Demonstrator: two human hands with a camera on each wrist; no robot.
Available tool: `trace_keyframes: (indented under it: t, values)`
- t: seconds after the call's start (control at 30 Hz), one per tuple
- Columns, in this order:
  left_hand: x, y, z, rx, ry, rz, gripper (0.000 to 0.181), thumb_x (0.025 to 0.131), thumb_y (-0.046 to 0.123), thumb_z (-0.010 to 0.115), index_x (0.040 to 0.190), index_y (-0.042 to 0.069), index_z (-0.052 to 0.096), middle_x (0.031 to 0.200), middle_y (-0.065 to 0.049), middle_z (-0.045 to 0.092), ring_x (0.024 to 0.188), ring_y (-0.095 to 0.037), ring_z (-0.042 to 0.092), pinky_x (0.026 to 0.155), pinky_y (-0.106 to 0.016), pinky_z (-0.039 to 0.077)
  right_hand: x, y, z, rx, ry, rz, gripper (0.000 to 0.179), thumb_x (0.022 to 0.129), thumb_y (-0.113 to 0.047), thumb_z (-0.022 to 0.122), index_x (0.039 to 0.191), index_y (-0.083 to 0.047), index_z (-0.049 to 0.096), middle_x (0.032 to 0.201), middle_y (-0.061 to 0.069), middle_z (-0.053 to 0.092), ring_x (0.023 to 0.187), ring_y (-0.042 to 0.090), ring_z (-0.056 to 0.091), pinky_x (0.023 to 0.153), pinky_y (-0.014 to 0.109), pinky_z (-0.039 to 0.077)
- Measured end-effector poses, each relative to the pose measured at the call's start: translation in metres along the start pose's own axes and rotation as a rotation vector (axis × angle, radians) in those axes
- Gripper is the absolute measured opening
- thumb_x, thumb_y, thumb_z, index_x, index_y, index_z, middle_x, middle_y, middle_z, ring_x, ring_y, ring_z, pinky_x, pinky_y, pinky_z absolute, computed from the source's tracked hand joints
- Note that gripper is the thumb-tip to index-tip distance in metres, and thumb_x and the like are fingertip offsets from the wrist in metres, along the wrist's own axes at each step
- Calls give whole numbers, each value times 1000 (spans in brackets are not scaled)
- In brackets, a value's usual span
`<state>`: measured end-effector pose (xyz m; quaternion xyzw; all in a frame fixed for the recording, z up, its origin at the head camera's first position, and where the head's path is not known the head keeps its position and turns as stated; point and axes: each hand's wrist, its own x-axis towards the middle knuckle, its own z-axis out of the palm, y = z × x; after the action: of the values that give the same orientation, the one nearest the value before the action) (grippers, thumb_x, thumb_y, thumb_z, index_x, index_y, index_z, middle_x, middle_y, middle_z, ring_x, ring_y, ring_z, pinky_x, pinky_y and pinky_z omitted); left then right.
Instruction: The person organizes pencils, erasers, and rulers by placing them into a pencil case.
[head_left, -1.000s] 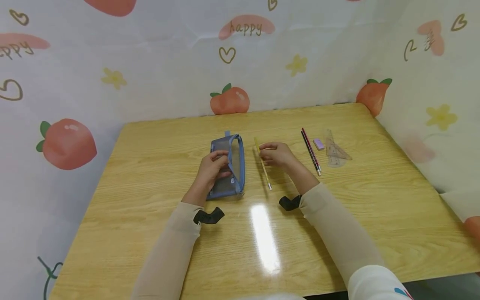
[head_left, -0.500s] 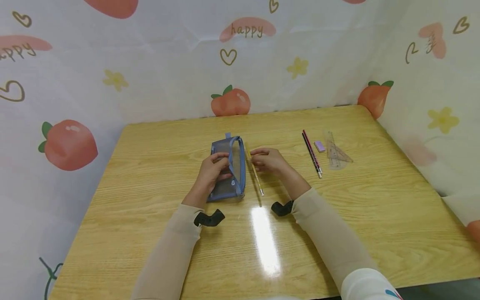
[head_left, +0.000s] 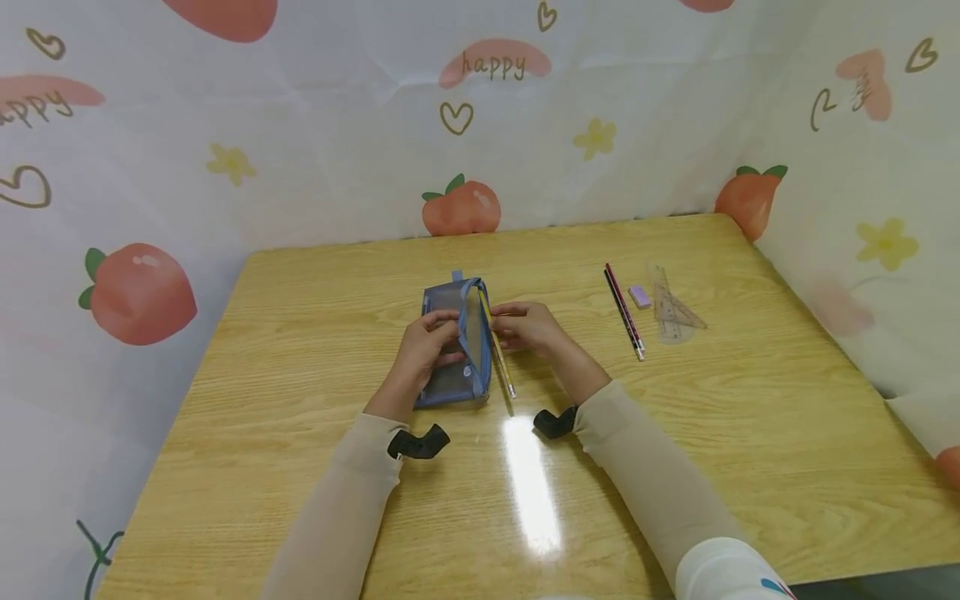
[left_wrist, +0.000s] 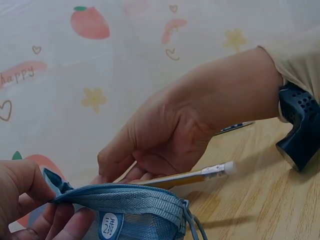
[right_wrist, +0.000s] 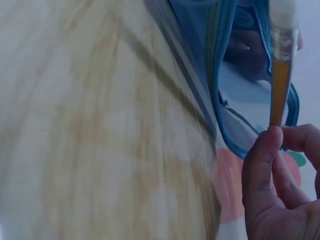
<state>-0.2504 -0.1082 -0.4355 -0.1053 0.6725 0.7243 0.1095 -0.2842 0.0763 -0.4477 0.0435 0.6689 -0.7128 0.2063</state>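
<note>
A blue mesh pencil case lies on the table with its zip open and its mouth facing right. My left hand pinches the near edge of that mouth between thumb and fingers, as the left wrist view also shows. A yellow pencil with a white eraser end is held in my right hand, pinched between thumb and fingertips. The pencil slants along the case's open mouth, its eraser end pointing toward me. Its far end overlaps the zip edge in the head view.
To the right on the wooden table lie a red pencil and a black pencil side by side. Beyond them are a purple eraser and clear plastic rulers. A printed cloth hangs behind the table.
My right hand has moved left with the yellow pencil, from apart from the case to right at its open mouth. My left hand keeps its hold on the case edge.
</note>
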Motion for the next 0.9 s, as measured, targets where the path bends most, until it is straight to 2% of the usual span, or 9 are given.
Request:
trace_keyframes:
  t: [0.23, 0.5, 0.73, 0.9]
  values:
    - [2, -1, 5, 2, -5, 12, 31, 78, 5, 53, 109, 6, 60, 89, -8, 57, 73, -17, 59, 62, -33, 56, 0, -1, 5, 18, 3, -25, 33, 81, -2, 61, 113, 4, 57, 82, 6, 60, 66, 14, 58, 63, 29, 55]
    - [2, -2, 7, 4, -11, 10, 31, 77, 4, 53, 107, 6, 60, 91, -9, 58, 75, -18, 60, 63, -35, 56, 5, 0, 5, 31, 22, -44, 31, 81, -2, 61, 111, 3, 58, 97, 12, 59, 76, 18, 60, 68, 34, 55]
    - [1, -4, 5, 19, -6, -3, 33, 78, 4, 52, 110, 5, 59, 94, -10, 59, 76, -18, 59, 62, -35, 56, 12, 1, 11, 43, 21, -42, 29, 81, -1, 61, 109, 4, 57, 89, 12, 60, 71, 18, 60, 65, 34, 55]
    - [2, -5, 4, 17, -14, -11, 33, 79, 4, 53, 112, 5, 58, 93, -10, 58, 75, -18, 58, 64, -34, 56, 16, 1, 13, 41, 27, -37, 29, 80, -1, 62, 109, 3, 58, 90, 12, 60, 72, 18, 60, 69, 36, 55]
